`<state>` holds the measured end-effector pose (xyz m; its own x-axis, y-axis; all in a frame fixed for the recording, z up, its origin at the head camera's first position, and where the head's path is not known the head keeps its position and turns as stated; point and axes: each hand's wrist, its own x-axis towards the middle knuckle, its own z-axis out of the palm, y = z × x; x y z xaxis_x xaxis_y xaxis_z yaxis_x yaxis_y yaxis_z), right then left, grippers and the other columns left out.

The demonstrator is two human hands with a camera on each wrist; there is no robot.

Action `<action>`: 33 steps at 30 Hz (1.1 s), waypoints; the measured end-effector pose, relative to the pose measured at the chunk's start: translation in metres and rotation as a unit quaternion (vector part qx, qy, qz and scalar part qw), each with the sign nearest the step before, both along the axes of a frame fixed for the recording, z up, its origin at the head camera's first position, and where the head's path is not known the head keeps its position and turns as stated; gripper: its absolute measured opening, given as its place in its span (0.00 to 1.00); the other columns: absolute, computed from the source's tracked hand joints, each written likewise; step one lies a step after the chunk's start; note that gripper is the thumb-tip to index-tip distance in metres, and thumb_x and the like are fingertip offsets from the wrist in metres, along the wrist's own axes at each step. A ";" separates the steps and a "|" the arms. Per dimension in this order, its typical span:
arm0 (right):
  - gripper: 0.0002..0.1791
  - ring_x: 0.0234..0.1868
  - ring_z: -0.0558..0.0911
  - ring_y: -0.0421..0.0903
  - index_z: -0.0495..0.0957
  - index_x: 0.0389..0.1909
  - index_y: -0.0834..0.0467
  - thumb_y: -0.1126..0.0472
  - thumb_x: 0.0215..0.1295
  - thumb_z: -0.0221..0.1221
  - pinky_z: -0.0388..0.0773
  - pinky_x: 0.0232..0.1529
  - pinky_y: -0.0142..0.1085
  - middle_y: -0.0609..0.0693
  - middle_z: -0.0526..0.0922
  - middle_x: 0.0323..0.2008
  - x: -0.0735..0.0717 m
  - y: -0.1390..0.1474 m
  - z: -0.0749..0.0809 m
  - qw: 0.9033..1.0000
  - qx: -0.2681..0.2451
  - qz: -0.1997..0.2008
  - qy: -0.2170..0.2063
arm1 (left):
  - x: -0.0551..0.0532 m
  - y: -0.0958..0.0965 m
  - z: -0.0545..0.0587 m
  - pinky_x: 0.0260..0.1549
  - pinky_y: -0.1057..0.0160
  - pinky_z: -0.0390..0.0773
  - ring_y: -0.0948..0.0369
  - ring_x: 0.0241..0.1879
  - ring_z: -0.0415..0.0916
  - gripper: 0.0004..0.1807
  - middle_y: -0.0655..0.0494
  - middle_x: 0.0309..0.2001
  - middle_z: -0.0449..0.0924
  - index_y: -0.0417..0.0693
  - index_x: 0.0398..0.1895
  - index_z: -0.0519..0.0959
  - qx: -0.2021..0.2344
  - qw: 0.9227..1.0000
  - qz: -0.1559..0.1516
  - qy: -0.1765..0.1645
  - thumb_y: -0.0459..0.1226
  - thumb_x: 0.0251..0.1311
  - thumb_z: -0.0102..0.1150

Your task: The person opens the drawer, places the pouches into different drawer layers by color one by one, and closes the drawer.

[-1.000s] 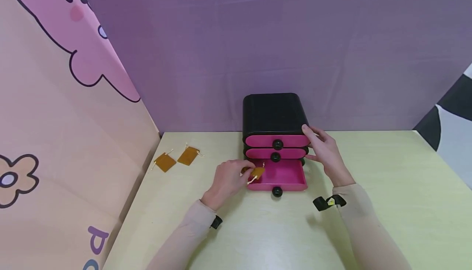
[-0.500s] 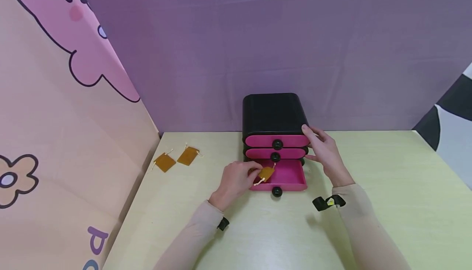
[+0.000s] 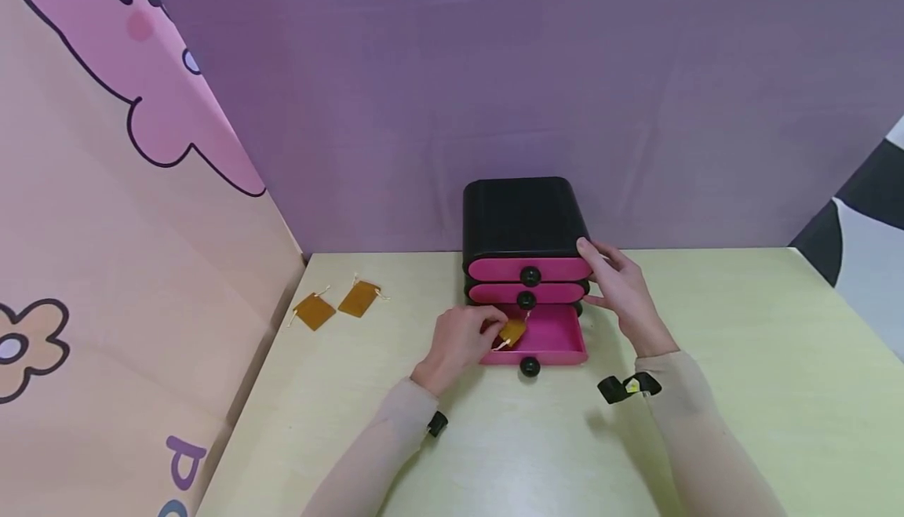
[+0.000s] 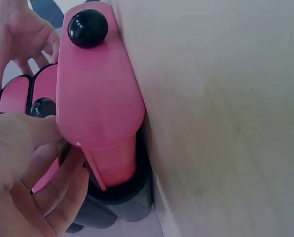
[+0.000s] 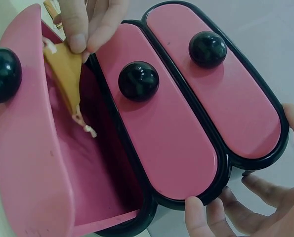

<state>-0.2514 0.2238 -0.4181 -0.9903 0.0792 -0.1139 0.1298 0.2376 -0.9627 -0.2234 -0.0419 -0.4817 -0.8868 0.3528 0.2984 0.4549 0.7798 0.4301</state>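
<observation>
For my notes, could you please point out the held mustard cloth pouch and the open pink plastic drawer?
Held mustard cloth pouch (image 5: pixel 67 71), right wrist view, fabric body.
Open pink plastic drawer (image 5: pixel 28 143), right wrist view, front panel.

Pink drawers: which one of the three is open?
The bottom drawer: it is pulled out, while the middle drawer and top drawer are closed.

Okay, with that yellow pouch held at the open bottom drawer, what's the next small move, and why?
I'd probably lower the left hand slightly and release its grip: it pinches the yellow pouch, which hangs behind the front of the open bottom drawer, and the right hand rests against the drawer unit, perhaps steadying it.
</observation>
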 end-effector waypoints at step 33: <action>0.50 0.76 0.69 0.61 0.53 0.86 0.49 0.26 0.73 0.51 0.87 0.51 0.35 0.62 0.64 0.81 -0.001 -0.001 -0.001 1.000 0.001 -0.005 -0.007 | -0.008 0.015 -0.003 0.36 0.70 0.78 0.66 0.40 0.84 0.07 0.65 0.41 0.92 0.58 0.47 0.93 -0.004 0.999 -0.003 -0.041 0.41 0.69 0.71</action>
<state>-0.2521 0.2232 -0.4188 -0.9878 0.0904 -0.1272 0.1455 0.2389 -0.9601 -0.2318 -0.0266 -0.4845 -0.9063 0.3602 0.2211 0.4226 0.7809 0.4599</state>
